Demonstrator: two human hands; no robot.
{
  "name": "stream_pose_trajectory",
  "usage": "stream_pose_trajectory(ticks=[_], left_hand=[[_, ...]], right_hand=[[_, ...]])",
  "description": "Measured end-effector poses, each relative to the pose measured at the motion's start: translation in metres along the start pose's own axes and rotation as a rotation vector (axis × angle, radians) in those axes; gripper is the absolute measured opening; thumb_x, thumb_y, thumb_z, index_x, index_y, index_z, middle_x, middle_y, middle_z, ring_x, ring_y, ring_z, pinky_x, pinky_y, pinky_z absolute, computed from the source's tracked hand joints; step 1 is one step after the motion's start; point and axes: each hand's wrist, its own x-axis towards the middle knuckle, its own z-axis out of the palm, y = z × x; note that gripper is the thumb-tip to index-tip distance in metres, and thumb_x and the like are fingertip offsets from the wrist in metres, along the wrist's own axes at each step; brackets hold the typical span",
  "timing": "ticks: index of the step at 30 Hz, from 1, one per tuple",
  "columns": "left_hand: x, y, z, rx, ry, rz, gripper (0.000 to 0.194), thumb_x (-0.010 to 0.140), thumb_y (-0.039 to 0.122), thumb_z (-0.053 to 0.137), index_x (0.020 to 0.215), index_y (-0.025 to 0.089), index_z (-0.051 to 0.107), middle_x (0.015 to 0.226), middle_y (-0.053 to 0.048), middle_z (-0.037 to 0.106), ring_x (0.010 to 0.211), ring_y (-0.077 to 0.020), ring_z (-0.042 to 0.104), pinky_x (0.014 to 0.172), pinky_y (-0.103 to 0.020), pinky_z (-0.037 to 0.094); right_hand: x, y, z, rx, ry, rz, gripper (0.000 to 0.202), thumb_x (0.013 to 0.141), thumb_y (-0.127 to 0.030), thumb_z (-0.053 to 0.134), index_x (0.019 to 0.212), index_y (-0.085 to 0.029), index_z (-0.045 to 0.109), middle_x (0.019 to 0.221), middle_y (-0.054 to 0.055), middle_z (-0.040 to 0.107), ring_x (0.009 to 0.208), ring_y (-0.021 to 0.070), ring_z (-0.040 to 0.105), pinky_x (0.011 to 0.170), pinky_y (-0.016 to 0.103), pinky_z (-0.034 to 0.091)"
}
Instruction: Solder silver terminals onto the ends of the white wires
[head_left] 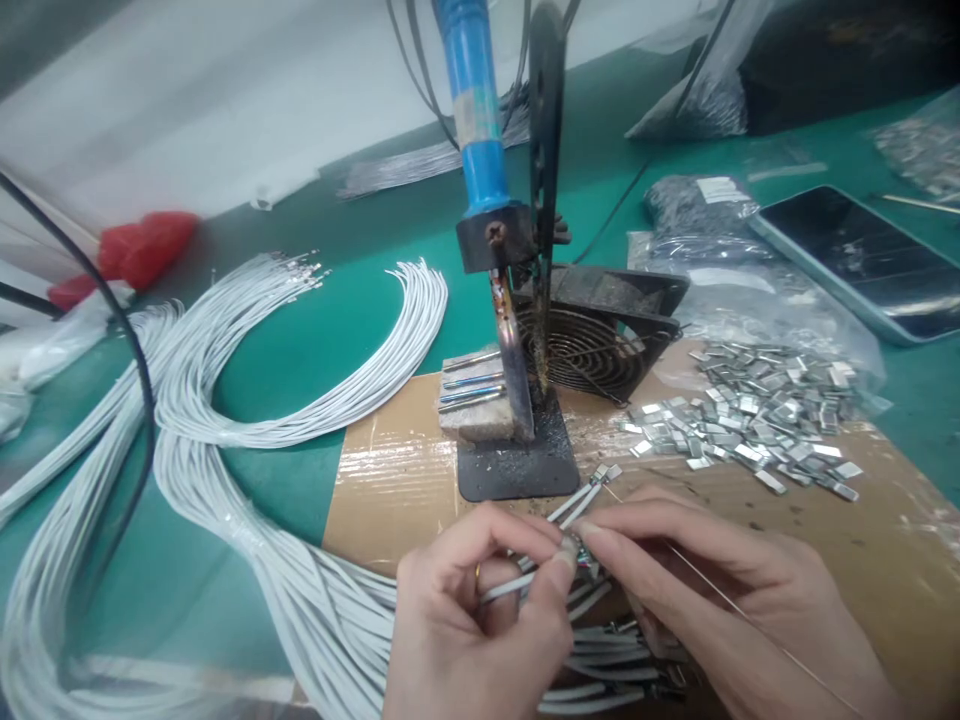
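My left hand (480,610) pinches thin white wires (574,503) whose ends carry small metal terminals. My right hand (720,600) meets it fingertip to fingertip at a small metal piece and also holds a thin strand of solder wire (757,625) running down to the right. Just beyond the fingers stands a blue-handled soldering iron (480,150) clamped tip-down over a black base plate (517,465). Under my hands lie more white wires (600,660).
A pile of small metal clips (757,420) lies right on brown cardboard (390,480). A black fan (592,340) sits behind the iron. Curved white wire bundles (247,400) fill the left. A phone (862,260) and plastic bags are at the far right; a red bag (142,245) far left.
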Motion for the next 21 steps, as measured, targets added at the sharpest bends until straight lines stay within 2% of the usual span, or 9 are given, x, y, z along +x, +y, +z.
stream_pose_trajectory(ticks=[9,14,19,21], left_hand=[[0.003,0.001,0.0,-0.002,-0.014,0.0,0.015,0.067,0.02,0.075,0.06,0.014,0.065,0.075,-0.003,0.07,0.047,-0.0024,0.032,0.049,-0.022,0.018],[0.003,0.0,0.001,-0.015,-0.021,-0.001,0.013,0.069,0.02,0.075,0.062,0.014,0.066,0.075,-0.002,0.07,0.047,-0.0027,0.031,0.048,-0.023,0.016],[0.003,0.002,0.002,-0.019,-0.017,-0.029,0.014,0.068,0.018,0.075,0.06,0.013,0.065,0.074,-0.002,0.069,0.046,-0.0017,0.031,0.048,-0.022,0.016],[0.004,0.002,0.003,-0.029,-0.018,-0.041,0.015,0.067,0.018,0.076,0.06,0.013,0.064,0.074,-0.002,0.069,0.046,-0.0016,0.032,0.049,-0.022,0.017]], right_hand=[[-0.002,0.001,-0.002,0.003,0.002,-0.018,0.011,0.093,-0.037,0.073,0.085,-0.034,0.08,0.079,-0.003,0.074,0.069,0.0116,0.069,0.058,0.011,0.054],[0.001,-0.003,0.001,-0.018,0.011,-0.017,0.015,0.091,-0.038,0.073,0.083,-0.029,0.081,0.074,0.0,0.073,0.06,0.0121,0.066,0.051,0.014,0.052],[0.001,-0.008,0.008,-0.117,0.237,-0.007,0.035,0.087,-0.056,0.071,0.087,-0.023,0.082,0.061,0.003,0.065,0.055,0.0178,0.064,0.046,0.022,0.053],[0.001,-0.009,0.009,-0.135,0.278,-0.025,0.039,0.087,-0.06,0.068,0.09,-0.023,0.081,0.056,0.002,0.062,0.054,0.0184,0.063,0.046,0.023,0.053]])
